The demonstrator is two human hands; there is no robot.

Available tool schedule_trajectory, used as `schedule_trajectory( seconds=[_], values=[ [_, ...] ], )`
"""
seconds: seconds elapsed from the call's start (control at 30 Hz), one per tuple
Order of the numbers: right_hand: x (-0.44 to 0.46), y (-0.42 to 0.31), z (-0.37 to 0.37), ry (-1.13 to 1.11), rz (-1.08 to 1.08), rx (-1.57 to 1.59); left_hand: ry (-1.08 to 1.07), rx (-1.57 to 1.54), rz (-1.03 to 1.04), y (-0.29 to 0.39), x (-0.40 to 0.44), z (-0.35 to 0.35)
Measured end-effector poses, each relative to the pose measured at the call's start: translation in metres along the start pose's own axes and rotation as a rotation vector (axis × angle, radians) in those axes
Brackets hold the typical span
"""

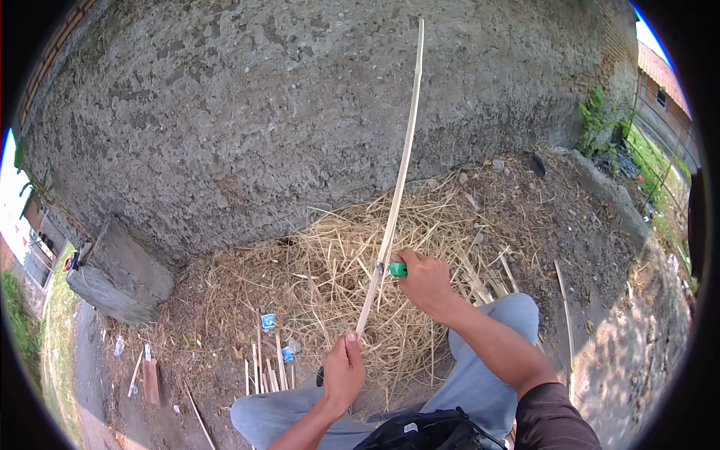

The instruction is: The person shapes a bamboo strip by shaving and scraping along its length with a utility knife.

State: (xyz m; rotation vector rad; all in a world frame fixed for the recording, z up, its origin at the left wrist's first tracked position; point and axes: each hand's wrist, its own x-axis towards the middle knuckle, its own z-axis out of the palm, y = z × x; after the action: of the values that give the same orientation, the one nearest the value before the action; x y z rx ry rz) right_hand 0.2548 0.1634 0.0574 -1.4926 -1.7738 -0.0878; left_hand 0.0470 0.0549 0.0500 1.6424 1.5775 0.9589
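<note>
A long, pale strip of split wood or bamboo [405,157] rises from near my lap and leans up across the wall, slightly curved. My left hand [344,369] grips its lower end, thumb along the strip. My right hand [424,281] is closed round the green handle [397,269] of a small tool. The tool's metal part [380,267] touches the strip a little above my left hand. Under the strip lies a heap of thin shavings [337,255].
A rough grey wall [262,112] stands in front. A concrete block [124,274] is at the left. Loose strips [280,361] lie by my left knee, another [564,322] at the right. Blue-white packets [268,322] and a reddish-brown piece [151,381] lie left.
</note>
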Motion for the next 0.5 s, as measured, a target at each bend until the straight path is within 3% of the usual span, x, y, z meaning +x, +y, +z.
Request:
schedule_trajectory(
  seconds=[0.2, 0.27, 0.4, 0.5],
  values=[
    [0.007, 0.000, -0.013, 0.057, -0.026, -0.057, -0.032, 0.010, 0.034, 0.003, -0.003, -0.001],
    [0.009, 0.003, -0.009, 0.089, -0.040, -0.061, -0.057, -0.041, -0.077, 0.003, -0.003, -0.004],
    [0.008, 0.001, -0.008, 0.064, -0.071, -0.118, -0.032, -0.009, -0.006, -0.004, -0.001, -0.009],
    [0.007, 0.004, -0.003, 0.073, -0.142, -0.046, -0.133, -0.222, -0.099, -0.005, 0.001, -0.011]
  ],
)
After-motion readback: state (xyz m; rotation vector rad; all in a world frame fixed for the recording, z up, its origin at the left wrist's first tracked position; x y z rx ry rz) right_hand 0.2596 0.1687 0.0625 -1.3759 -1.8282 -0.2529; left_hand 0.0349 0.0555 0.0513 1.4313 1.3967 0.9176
